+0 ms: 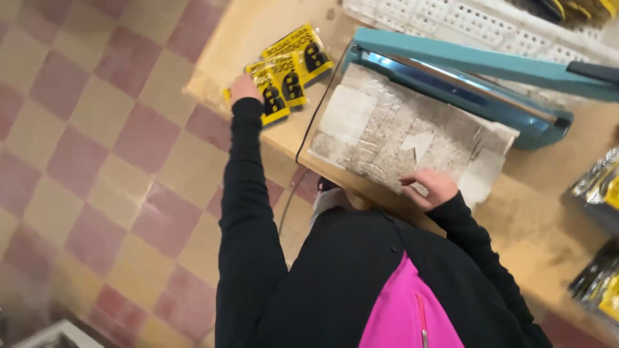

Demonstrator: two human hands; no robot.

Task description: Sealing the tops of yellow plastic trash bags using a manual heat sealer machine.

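Observation:
My left hand (245,87) reaches out to the left end of the wooden table (258,32) and rests on a fanned stack of yellow packets with black print (289,72). My right hand (431,188) lies near the front edge of a worn, taped-up board (387,132) that sits in front of a teal heat sealer (464,77) with its arm raised. The right hand's fingers are curled loosely and nothing is visible in them. Both arms wear black sleeves.
A black cable (308,132) hangs off the table edge. More yellow and black packets (603,187) lie at the right. A white perforated crate (464,26) stands behind the sealer. The floor has red and beige checked tiles (109,148).

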